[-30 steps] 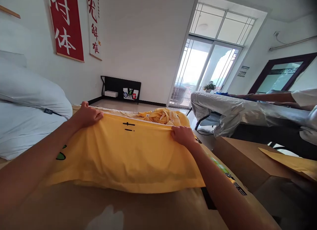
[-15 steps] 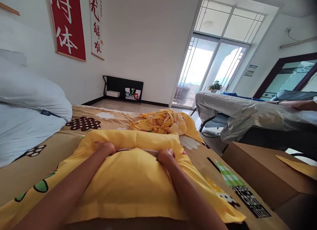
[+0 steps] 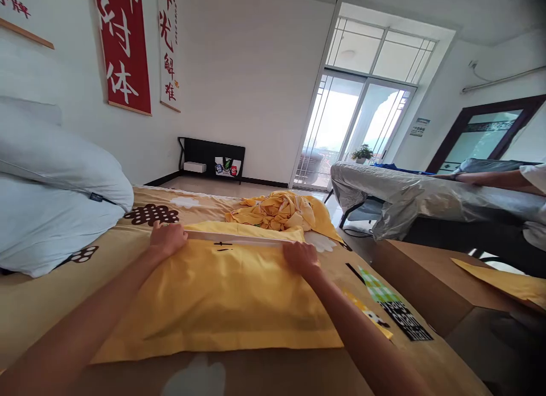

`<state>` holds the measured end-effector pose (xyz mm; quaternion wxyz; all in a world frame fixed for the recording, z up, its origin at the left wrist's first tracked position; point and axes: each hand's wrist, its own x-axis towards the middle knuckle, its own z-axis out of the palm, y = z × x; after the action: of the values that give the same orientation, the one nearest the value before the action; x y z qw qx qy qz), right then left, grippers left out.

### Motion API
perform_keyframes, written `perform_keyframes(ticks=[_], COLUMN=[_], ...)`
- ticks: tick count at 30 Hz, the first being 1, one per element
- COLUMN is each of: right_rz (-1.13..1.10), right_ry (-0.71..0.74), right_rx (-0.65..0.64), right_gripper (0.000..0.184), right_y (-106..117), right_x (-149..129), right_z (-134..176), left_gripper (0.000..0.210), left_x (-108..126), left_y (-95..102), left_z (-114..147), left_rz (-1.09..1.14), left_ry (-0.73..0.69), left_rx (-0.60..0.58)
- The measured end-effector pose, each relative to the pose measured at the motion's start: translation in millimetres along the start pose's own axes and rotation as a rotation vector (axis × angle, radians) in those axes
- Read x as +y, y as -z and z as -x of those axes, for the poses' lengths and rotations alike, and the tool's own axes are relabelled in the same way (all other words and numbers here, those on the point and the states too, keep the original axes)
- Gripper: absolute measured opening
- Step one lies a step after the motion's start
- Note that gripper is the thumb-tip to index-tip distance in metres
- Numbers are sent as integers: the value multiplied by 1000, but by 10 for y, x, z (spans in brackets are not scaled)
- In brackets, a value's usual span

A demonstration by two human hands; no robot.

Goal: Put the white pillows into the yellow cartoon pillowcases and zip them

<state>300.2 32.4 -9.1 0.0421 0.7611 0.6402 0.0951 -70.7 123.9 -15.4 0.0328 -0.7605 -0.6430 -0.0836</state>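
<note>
A yellow pillowcase (image 3: 230,293) lies in front of me on a bed with a tan patterned sheet. Along its far side runs an opening edged by a pale strip (image 3: 239,238), with small black printed marks just below. At the left end of that edge, my left hand (image 3: 168,238) is closed on the fabric. My right hand (image 3: 301,257) grips the edge at its right end, knuckles up. The cloth stretches between both hands, its near part wrinkled. Whether anything is inside cannot be seen. Just beyond lies a crumpled yellow cloth (image 3: 284,211).
White pillows (image 3: 63,214) are piled at the left. To the right stands a cardboard box (image 3: 430,276) beside a plastic-covered table (image 3: 405,182), where another person's arm (image 3: 490,180) rests. A low black shelf (image 3: 200,151) is against the far wall.
Both hands have moved slightly apart, pulling the opening edge taut and exposing the pale strip. The pillowcase looks flatter, and its near edge has shifted away from me. The view has turned slightly.
</note>
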Motion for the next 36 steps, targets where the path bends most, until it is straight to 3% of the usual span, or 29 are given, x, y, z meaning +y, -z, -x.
perform_keyframes(ticks=[4,8,13,15,17,20,23,27,31,33,36], right_rz=[-19,-28,34,43,13,-95,-209,-418,-559,-675,-964], right_ry=[73,167,168,164,170,110,24,-47,19,61,75], right_rx=[119,229,413,391,356,319,273,282,304,371,551], right_gripper=[36,35,45,40,40,42,42,44,30,32,38], right_y=[132,105,-114,-286,-506,-827,-935,-646,-444,-565,-924], right_x=[208,350,513,558,586,618,685,875,994,943,773], right_z=[30,99,153,184,237,309,264,-24,-337,-399,-384], left_gripper=[35,41,44,51,62,70,69,58,45,33,23], left_x=[51,437,1168,1385,1515,1573,1562,1606,1813,1993,2336], left_y=[339,405,276,148,-15,-231,-302,-188,-28,23,27], left_z=[114,321,545,593,622,647,672,698,615,528,368], left_rz=[21,60,149,219,256,233,229,203,173,202,227], left_ry=[58,-43,-392,-570,-644,-593,-554,-544,-527,-524,-561], left_rx=[21,87,66,14,-68,-126,-76,1,106,125,125])
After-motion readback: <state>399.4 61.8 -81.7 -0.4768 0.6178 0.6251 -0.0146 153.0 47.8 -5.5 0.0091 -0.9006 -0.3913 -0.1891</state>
